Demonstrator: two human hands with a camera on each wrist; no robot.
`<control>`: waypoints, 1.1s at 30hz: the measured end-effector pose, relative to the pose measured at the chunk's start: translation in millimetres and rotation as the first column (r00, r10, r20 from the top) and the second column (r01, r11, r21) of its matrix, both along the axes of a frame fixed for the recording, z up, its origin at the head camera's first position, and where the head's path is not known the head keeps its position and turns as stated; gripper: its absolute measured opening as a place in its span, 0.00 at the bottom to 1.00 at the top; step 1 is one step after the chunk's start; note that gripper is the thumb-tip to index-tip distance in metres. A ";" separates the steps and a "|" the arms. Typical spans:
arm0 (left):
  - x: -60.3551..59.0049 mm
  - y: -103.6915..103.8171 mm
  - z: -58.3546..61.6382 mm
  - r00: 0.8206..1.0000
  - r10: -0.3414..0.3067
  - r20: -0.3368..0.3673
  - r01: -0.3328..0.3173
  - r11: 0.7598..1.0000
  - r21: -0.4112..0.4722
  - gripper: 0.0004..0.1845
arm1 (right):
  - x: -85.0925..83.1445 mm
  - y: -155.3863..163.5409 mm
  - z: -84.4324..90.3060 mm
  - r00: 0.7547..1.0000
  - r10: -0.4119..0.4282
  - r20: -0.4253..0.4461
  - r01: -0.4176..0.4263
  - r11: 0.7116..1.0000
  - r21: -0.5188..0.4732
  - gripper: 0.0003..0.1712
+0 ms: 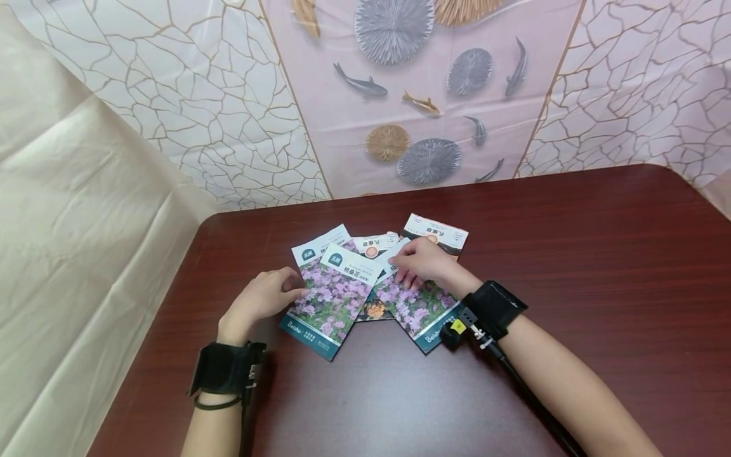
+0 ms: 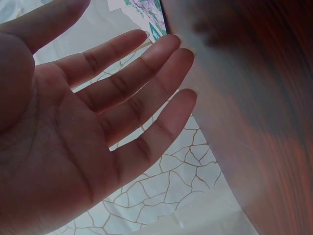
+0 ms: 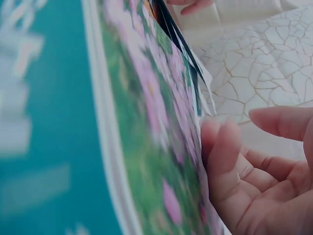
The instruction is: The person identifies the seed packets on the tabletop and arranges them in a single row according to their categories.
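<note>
Several seed packets lie overlapping on the table. My left hand (image 1: 263,297) is at the left edge of a front packet with purple flowers (image 1: 337,298), fingers spread and slightly bent, palm bare in the left wrist view. A similar packet (image 1: 308,252) lies partly under that one. On the right, the fingertips of my right hand (image 1: 425,261) touch another purple-flowered packet (image 1: 419,314); the thumb stands apart from the fingers in the right wrist view. Between them shows a mostly covered packet with orange flowers (image 1: 375,311). A white-topped packet (image 1: 440,231) sticks out behind the right hand.
The dark red wooden table (image 1: 594,266) ends at a patterned cloth backdrop (image 1: 228,108). A plain pale cloth (image 1: 68,266) hangs along the left side. Black straps (image 1: 495,308) with cameras and cables sit on both wrists.
</note>
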State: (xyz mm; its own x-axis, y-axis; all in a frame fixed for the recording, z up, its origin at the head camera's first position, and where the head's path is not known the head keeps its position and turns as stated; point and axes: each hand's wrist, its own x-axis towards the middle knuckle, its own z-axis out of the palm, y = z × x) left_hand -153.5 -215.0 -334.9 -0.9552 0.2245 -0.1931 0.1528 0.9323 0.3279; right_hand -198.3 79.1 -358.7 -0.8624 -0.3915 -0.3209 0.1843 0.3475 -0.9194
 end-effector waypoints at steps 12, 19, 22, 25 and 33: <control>1.1 0.7 -0.9 1.000 0.004 0.024 -0.004 1.000 -0.008 0.23 | -10.4 -15.7 1.7 0.990 0.073 0.124 -0.072 0.997 -0.008 0.12; 1.7 0.9 -0.5 1.000 -0.004 0.018 0.004 1.000 -0.007 0.23 | -12.8 -18.1 0.7 0.988 0.096 0.119 -0.093 0.995 -0.026 0.07; 1.9 0.3 -0.6 1.000 -0.002 0.013 0.002 1.000 -0.006 0.22 | -12.7 -18.5 1.3 0.988 0.096 0.121 -0.090 0.995 -0.047 0.04; 2.0 0.0 -0.7 1.000 -0.003 0.008 0.003 1.000 -0.008 0.23 | -11.8 -18.8 2.4 0.988 0.097 0.119 -0.089 0.994 -0.065 0.03; 2.6 0.6 0.1 1.000 -0.027 -0.003 0.027 1.000 0.003 0.22 | -8.5 -20.9 1.9 0.987 0.079 0.142 -0.057 0.986 -0.156 0.03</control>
State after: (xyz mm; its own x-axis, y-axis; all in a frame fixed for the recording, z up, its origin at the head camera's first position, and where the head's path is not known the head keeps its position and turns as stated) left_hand -150.9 -214.4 -334.8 -0.9494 0.2503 -0.1898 0.1783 0.9269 0.3303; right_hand -206.8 58.2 -356.8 -0.7799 -0.5011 -0.3750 0.3019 0.2236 -0.9267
